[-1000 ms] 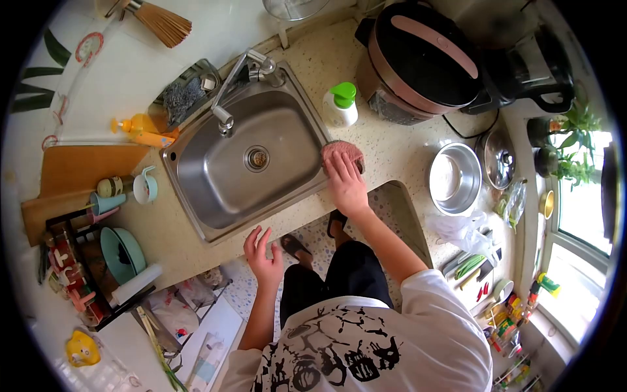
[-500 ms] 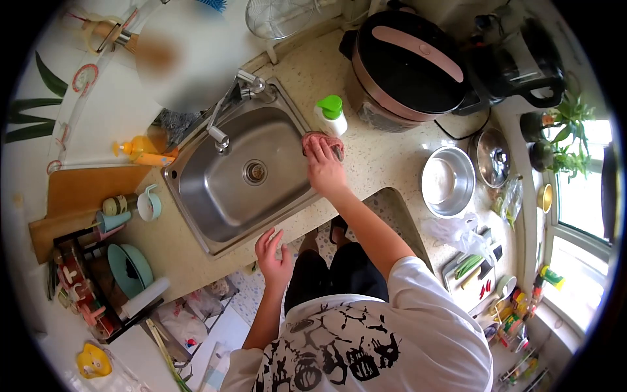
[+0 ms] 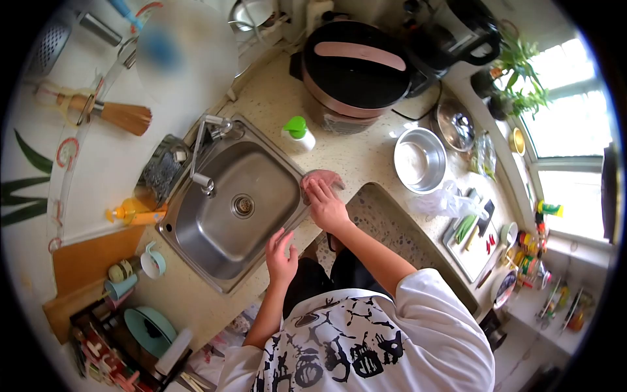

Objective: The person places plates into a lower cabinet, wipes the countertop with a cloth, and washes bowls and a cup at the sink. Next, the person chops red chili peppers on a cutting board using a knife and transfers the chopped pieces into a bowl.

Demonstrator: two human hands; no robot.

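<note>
With the pink cloth (image 3: 331, 178) kept beneath the extended fingers of the right hand (image 3: 328, 208) at the sink's (image 3: 228, 232) right rim, crumbs or water could be pushed over the countertop's (image 3: 366, 153) front edge by a hard stroke, or the green-pump bottle (image 3: 300, 138) tipped by a wide one; whether any fold is pinched cannot be told, while the left hand (image 3: 282, 260) is held loosely open, empty. Compared with the earlier frame, the cloth is shifted away from the bottle, nearer the front edge.
</note>
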